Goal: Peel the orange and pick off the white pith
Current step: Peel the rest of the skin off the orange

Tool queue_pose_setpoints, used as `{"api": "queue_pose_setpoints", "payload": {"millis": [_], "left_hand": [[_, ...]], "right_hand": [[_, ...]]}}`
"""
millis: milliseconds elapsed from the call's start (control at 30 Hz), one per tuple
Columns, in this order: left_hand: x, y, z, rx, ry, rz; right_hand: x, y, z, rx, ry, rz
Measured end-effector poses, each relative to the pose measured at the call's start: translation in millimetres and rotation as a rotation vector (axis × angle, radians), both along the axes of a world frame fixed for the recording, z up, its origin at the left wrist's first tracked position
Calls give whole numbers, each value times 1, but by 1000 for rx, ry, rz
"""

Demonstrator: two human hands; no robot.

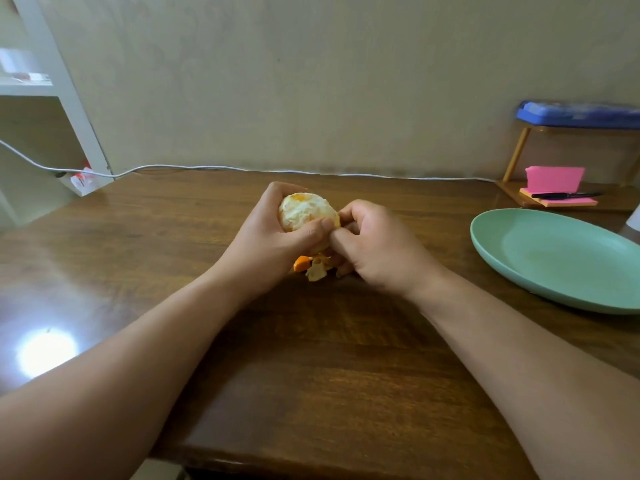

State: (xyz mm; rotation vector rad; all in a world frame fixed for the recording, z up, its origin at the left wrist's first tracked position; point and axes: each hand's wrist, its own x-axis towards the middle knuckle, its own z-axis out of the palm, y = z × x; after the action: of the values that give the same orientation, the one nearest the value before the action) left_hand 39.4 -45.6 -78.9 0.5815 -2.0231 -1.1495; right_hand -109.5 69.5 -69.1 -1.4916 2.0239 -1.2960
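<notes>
Orange point(306, 211): held above the middle of the table point(311, 358), between the two hands, clear of the wood; most of its top and near face is already bare.
Pith point(294, 216): a pale, patchy coat over the bare fruit, with some orange flesh showing at the far top.
Peel point(313, 266): loose curls hang below the fruit, orange side and white side both showing; a thin strip clings to the right edge.
Left hand point(266, 237): wraps the fruit from the left, fingers curled behind it and the thumb across the near face.
Right hand point(377, 247): fingers curled in, thumb and forefinger pinching the peel at the fruit's right edge; the exact contact is hidden by the knuckles.
Weight and feel: probably light, soft and easy to bruise; a hard squeeze would likely burst a segment.
Grip advice: cradle it with a wide, gentle hold, as the left hand does, and turn it to reach new patches.
Pith handling: thin, fibrous and likely to tear; take it by a lifted edge with the fingertips and pull along the surface.
Slip risk: juice may make the skin slick.
Plate point(561, 258): green, on the right, well apart.
Far right: pink notes point(554, 180) and a pen point(564, 195).
</notes>
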Motion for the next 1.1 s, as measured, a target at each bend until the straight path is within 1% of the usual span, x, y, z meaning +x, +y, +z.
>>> {"api": "queue_pose_setpoints", "payload": {"millis": [100, 300, 433, 533, 633, 700, 800, 900, 1033, 1100], "left_hand": [[0, 1, -2, -44, 3, 27], [0, 2, -1, -7, 54, 35], [-2, 7, -1, -67, 52, 60], [-1, 7, -1, -23, 80, 49], [1, 3, 0, 20, 79, 44], [2, 1, 0, 18, 67, 41], [0, 2, -1, -15, 47, 50], [-3, 3, -1, -17, 61, 62], [0, 1, 0, 35, 86, 55], [1, 0, 0, 64, 107, 41]], "right_hand": [[1, 0, -3, -47, 26, -5], [5, 2, -4, -90, 75, -18], [5, 4, -2, -97, 113, -34], [5, 6, -1, -119, 91, -20], [4, 9, -1, -88, 96, 18], [3, 8, -1, -59, 135, 23], [4, 4, -2, -96, 162, -26], [0, 0, -6, -131, 99, -44], [-4, 0, -5, -116, -117, 46], [-6, 3, -2, -91, -150, 88]]}}
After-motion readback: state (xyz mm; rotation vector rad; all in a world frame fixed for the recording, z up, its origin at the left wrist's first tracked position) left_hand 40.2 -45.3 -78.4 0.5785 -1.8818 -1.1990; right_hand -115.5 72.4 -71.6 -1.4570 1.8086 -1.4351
